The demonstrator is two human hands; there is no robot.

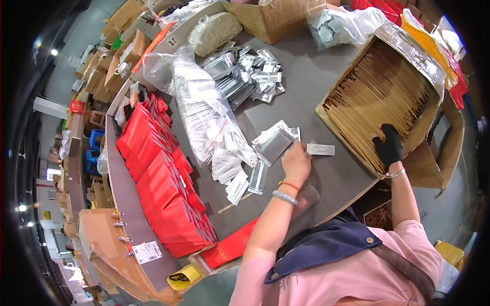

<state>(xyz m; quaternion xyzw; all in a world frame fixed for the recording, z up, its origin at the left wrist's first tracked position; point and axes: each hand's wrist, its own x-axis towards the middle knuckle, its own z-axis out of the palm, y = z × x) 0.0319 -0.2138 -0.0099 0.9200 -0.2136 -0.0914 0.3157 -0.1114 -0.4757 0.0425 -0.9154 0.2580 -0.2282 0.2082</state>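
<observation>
My left hand [297, 162], bare with bracelets at the wrist, is curled at the right end of a stack of flat silver-and-white packets [278, 143]. A small white packet [321, 150] meets its thumb side; what the fingertips grip is hidden. My right hand [389, 147], in a black glove with bare fingertips, lies with thumb and fingers apart on tightly packed thin brown cardboard pieces [380, 92] standing on edge. These fill an open carton [329, 120] tilted toward me at the right. Loose packets [237, 186] lie left of my left hand.
A clear bag [196, 102] spills white packets, with a silver pile [245, 74] beyond. Red folded sleeves [158, 178] line the table's left side; one red piece [229, 247] lies near my left forearm. Another bag [342, 28] and carton [275, 20] stand at the back.
</observation>
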